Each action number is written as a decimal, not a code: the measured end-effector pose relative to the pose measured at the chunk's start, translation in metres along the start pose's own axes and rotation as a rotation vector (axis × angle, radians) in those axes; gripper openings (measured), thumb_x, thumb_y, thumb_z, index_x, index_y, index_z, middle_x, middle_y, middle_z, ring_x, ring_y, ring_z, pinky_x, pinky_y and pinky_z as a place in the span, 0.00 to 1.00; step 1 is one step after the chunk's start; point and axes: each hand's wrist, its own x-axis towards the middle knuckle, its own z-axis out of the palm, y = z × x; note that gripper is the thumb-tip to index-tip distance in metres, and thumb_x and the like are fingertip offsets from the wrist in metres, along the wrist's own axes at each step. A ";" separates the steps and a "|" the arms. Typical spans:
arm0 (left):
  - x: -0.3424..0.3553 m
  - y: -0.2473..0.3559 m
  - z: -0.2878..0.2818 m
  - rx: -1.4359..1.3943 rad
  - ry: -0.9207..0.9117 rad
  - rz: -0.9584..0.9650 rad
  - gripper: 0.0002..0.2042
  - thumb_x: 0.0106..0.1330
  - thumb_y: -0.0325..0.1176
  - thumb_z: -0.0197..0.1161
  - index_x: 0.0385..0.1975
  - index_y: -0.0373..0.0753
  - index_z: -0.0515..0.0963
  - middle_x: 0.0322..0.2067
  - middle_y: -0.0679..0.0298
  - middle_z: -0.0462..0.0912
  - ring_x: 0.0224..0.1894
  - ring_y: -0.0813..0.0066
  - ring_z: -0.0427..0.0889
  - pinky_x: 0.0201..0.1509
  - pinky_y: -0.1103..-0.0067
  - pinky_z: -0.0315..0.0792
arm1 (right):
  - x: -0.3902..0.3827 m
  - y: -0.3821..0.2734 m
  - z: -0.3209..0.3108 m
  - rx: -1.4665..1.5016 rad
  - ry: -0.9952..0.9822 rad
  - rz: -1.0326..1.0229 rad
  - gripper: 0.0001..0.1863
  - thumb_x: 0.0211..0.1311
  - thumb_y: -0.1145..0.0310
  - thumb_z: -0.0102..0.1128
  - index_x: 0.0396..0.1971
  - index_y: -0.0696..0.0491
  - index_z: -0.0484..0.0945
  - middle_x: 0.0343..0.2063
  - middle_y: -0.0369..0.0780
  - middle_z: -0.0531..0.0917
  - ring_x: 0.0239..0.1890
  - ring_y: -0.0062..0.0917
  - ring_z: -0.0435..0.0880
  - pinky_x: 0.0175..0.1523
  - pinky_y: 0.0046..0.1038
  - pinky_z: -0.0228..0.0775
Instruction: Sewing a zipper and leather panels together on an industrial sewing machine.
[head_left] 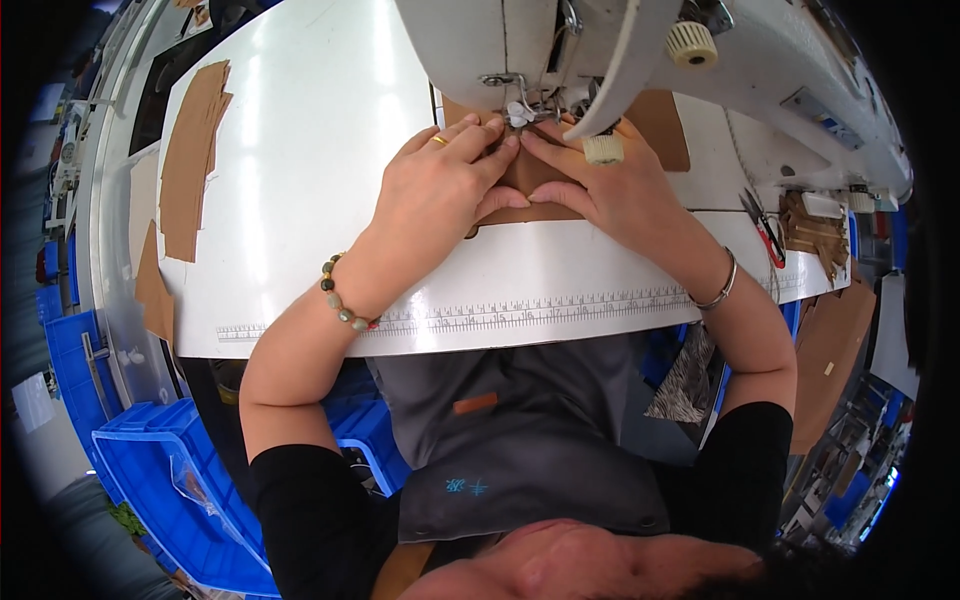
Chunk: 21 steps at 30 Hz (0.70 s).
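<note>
A flat brown leather-like piece [660,128] lies under the white presser foot [518,113] of a sewing machine [470,45]. My left hand [428,190] rests on its left part, fingers stretched out toward the foot. From the other side my right hand [625,188] lies on the piece, its fingertips partly hidden behind the machine's guard and a cream knob [603,150]. Both index fingers come close to the foot, and the thumb tips nearly meet near the piece's front edge. Neither hand seems to pinch the material; both press it from above. The needle's tip cannot be made out.
Stacked brown pieces [195,160] lie on the white table [310,200] at the left. Red-handled scissors [765,230] and brown scraps [812,232] sit at the right. A printed ruler strip [480,313] runs along the front edge. Blue bins [175,480] stand below, left.
</note>
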 end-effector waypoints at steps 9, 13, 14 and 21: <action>-0.001 0.004 0.001 0.017 -0.008 -0.008 0.31 0.60 0.57 0.67 0.52 0.36 0.85 0.56 0.57 0.85 0.59 0.60 0.83 0.62 0.68 0.75 | 0.000 0.000 0.001 0.012 -0.020 -0.003 0.29 0.58 0.53 0.71 0.59 0.48 0.84 0.57 0.35 0.85 0.59 0.36 0.82 0.65 0.38 0.72; -0.001 0.004 0.002 0.019 -0.019 -0.008 0.31 0.60 0.58 0.66 0.53 0.35 0.85 0.56 0.57 0.85 0.59 0.60 0.83 0.62 0.67 0.75 | 0.001 0.000 0.003 0.037 0.095 -0.061 0.28 0.53 0.52 0.74 0.53 0.49 0.84 0.46 0.38 0.87 0.52 0.32 0.84 0.71 0.44 0.66; -0.001 0.003 0.002 0.028 -0.004 -0.003 0.31 0.60 0.58 0.66 0.53 0.35 0.85 0.56 0.57 0.85 0.59 0.60 0.83 0.62 0.67 0.75 | 0.001 0.000 0.004 0.048 0.104 -0.060 0.28 0.53 0.52 0.74 0.53 0.49 0.84 0.45 0.38 0.87 0.52 0.32 0.84 0.71 0.44 0.67; 0.000 0.002 0.000 0.031 -0.037 -0.018 0.33 0.60 0.60 0.64 0.54 0.36 0.85 0.56 0.58 0.85 0.60 0.60 0.83 0.63 0.66 0.74 | 0.002 0.001 0.004 0.084 0.101 -0.062 0.27 0.53 0.54 0.75 0.52 0.51 0.85 0.43 0.39 0.87 0.50 0.35 0.84 0.68 0.43 0.69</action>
